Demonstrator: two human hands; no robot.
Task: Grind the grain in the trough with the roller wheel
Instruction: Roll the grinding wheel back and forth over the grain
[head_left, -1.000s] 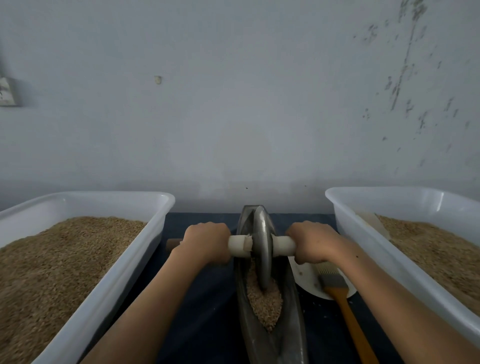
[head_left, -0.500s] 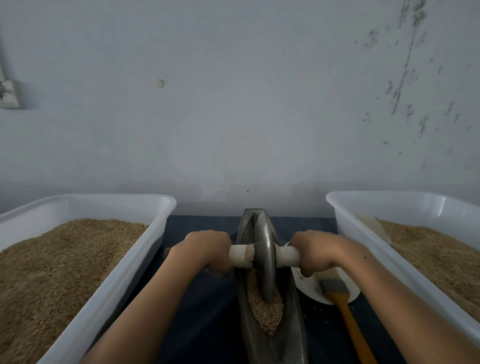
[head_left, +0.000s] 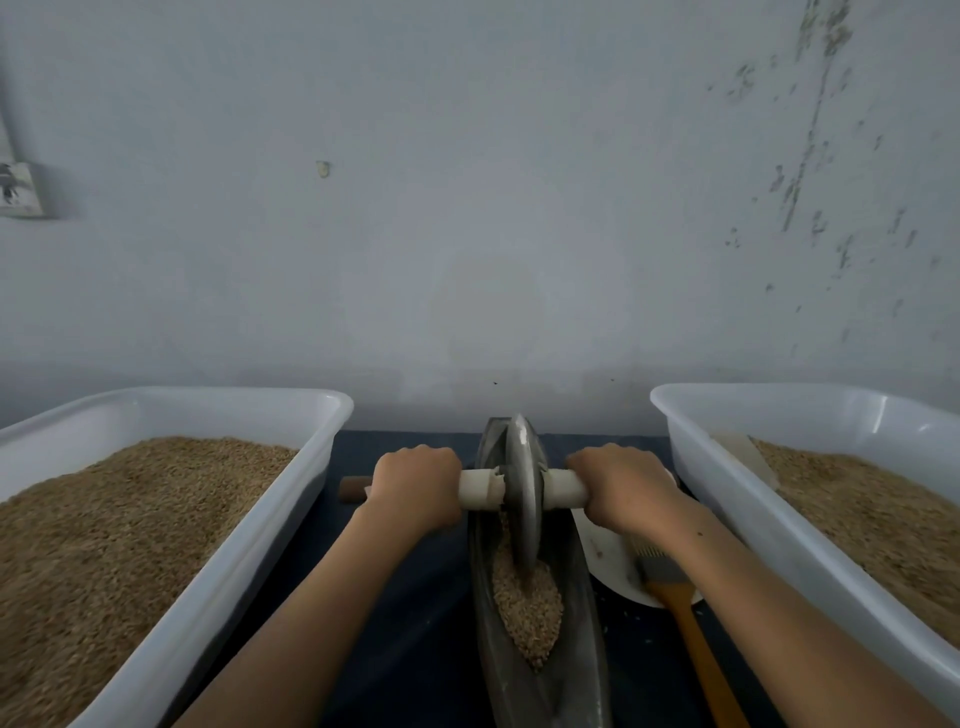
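Observation:
A narrow, boat-shaped metal trough (head_left: 582, 654) lies lengthwise on the dark table between my arms. Brown grain (head_left: 527, 608) fills its middle. The grey metal roller wheel (head_left: 522, 499) stands on edge in the trough's far half, its rim sunk in the grain. A handle runs through the wheel, white near the disc and brown at its left tip (head_left: 353, 488). My left hand (head_left: 415, 488) grips the handle left of the wheel. My right hand (head_left: 623, 488) grips it on the right.
Two white plastic tubs of brown grain flank the trough, one on the left (head_left: 218, 561) and one on the right (head_left: 810, 551). A white plate (head_left: 608, 561) and an orange-handled brush (head_left: 691, 639) lie right of the trough. A grey wall stands close behind.
The wheel and both hands moved a little toward me and then back toward the wall, rolling along the trough. Both grips on the handle stayed the same.

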